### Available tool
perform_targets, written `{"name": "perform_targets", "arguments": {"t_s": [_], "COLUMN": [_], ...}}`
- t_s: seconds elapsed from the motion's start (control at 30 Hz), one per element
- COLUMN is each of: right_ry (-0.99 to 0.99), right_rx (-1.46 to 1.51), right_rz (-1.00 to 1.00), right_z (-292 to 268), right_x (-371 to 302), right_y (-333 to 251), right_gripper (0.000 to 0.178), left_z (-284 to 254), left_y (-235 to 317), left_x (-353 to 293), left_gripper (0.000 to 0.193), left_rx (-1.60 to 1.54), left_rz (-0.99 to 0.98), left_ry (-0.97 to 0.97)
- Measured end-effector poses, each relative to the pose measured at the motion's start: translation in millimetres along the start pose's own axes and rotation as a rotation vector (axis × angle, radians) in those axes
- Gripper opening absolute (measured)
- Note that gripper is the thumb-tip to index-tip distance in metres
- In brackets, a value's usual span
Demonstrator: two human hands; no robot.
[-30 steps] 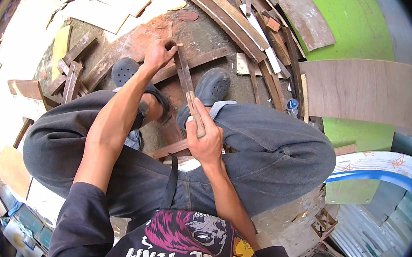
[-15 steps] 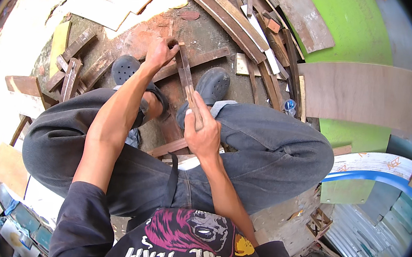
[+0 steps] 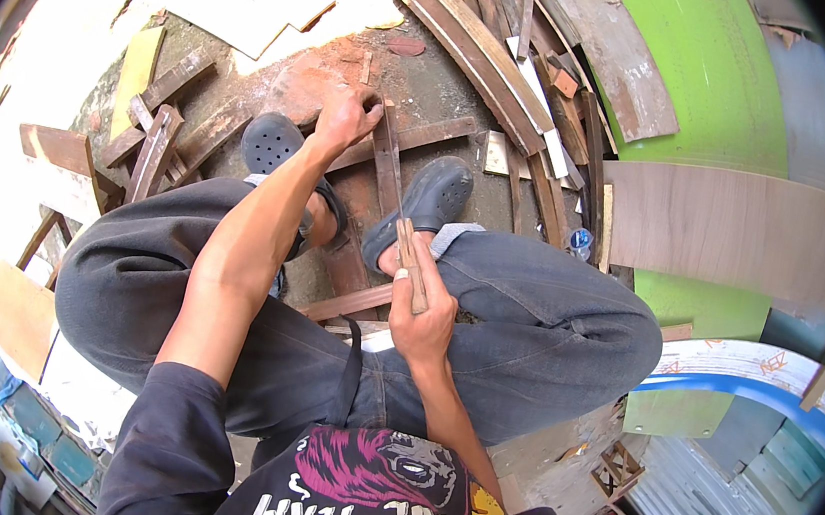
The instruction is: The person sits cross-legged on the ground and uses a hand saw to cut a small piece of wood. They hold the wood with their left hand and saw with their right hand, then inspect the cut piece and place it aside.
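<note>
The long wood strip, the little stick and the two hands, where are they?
Long wood strip point(image 3: 387, 159), head view: middle of its length.
Small stick point(image 3: 412, 263), head view: upper part above the fingers.
Left hand point(image 3: 345, 118), head view: back of the hand.
Right hand point(image 3: 423, 321), head view: back of the hand.

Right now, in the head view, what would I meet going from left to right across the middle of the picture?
Pile of wood scraps → left shoe → left hand → wooden strip → right shoe → small bottle → plywood sheet.
</note>
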State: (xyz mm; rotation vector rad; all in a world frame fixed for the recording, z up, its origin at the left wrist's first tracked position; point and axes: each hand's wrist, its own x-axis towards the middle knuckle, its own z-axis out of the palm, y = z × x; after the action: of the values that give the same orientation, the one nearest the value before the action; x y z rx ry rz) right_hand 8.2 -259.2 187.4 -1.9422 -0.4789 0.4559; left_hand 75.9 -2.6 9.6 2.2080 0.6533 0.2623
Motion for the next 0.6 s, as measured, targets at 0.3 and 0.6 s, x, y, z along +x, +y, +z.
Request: {"name": "perform_targets", "arguments": {"t_s": [0.3, 0.6], "right_ry": [-0.044, 0.014], "right_rx": [-0.078, -0.143], "right_rz": [0.008, -0.033], "right_z": [13, 41], "right_x": [22, 101], "right_y": [4, 32], "right_gripper": [0.047, 0.045], "left_z": [-4, 8], "left_y": [-10, -3], "left_x": [-1, 5], "left_gripper": [0.024, 0.024], "left_rx": [-0.038, -0.095], "left_rz": [-0.037, -0.077], "left_ry": [-0.02, -0.107]}}
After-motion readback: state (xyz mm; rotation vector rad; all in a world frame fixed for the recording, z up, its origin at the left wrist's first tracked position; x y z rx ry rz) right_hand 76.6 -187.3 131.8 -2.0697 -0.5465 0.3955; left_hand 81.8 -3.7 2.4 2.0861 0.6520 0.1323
